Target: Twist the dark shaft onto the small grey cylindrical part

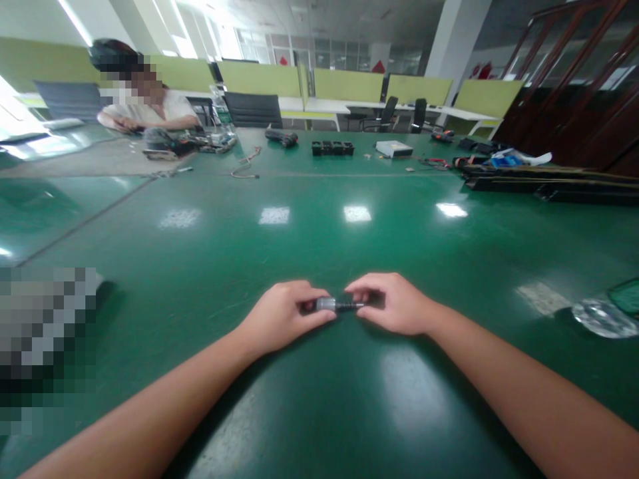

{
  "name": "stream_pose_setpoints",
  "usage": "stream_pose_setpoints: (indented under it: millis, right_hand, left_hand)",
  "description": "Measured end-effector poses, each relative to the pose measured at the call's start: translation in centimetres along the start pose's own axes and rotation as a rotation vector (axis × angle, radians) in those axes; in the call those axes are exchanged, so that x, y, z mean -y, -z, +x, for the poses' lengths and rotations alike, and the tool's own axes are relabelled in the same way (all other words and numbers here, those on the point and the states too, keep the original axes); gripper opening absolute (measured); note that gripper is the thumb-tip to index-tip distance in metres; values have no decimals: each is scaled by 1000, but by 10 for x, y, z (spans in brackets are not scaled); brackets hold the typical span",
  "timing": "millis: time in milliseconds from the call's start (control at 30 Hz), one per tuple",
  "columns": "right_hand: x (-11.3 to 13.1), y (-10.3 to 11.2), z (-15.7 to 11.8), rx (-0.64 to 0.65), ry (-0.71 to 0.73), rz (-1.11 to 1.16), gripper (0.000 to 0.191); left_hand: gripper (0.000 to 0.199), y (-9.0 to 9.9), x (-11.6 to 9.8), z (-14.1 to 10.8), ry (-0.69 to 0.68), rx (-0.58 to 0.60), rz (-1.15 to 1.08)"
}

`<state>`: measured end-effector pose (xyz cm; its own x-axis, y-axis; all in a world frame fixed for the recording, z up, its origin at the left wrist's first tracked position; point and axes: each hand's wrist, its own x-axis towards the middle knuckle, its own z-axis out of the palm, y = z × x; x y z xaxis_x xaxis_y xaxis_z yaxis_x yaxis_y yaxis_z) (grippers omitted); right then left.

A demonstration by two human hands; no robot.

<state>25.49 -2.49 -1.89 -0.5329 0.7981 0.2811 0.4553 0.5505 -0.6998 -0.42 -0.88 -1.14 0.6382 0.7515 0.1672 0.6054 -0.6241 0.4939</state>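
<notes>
A small dark cylindrical object (342,305) with a grey band lies sideways between my hands, low over the green tabletop (319,253). My left hand (284,313) grips its thicker, grey-banded end between thumb and fingers. At the thin right end, my right hand (392,305) has its thumb and curled fingers close around the tip. Whether the right fingertips press on the tip is too small to tell.
A pixelated object (44,319) sits at the left edge, and a clear bottle (604,318) lies at the right. Across the table are a black slotted part (332,148), a white box (394,149), black panels (549,183) and a seated person (150,110).
</notes>
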Motion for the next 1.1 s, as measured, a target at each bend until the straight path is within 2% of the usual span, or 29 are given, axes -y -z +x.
stream_pose_setpoints:
  millis: [100, 200, 767, 1100]
  right_hand:
    - [1, -3, -1, 6, -10, 78, 45]
    - [-1, -3, -2, -19, -44, 107, 45]
    - [-4, -12, 6, 6, 30, -128, 25]
    - [-1, -17, 10, -7, 60, -157, 12]
  left_hand:
    - [27, 0, 0, 0, -8, -5, -4]
    - [27, 0, 0, 0, -15, -6, -7]
    - [29, 0, 0, 1, -15, 2, -2]
    - [29, -1, -1, 2, -11, -7, -8]
